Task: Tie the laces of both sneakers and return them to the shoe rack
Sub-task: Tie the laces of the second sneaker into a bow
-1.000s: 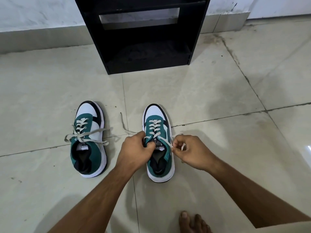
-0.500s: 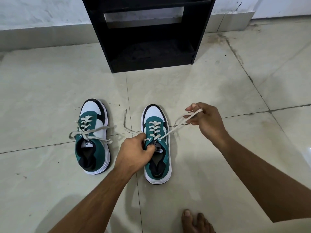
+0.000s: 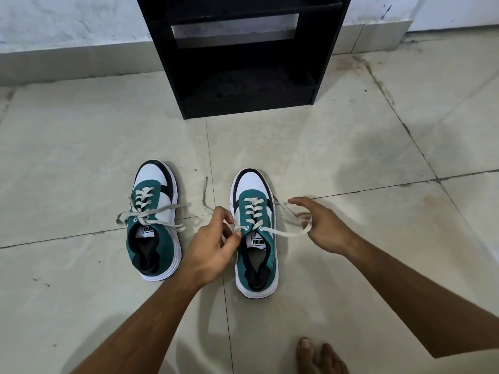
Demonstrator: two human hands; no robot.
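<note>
Now both hands are gripping laces: left hand (image 3: 213,247) is pinching one, right hand (image 3: 321,228) is looping another to knot the right sneaker (image 3: 255,238).

Left hand (image 3: 213,244) with thumb and forefinger pinched together, forearm extended forward. Right hand (image 3: 322,228) palm-down, fingers loosely curled, apparently hooked; fingertip detail is blurred.

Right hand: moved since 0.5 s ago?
Yes. The right hand has dropped toward the person, from beyond the floor tile seam to the near side, with the lace.
</note>
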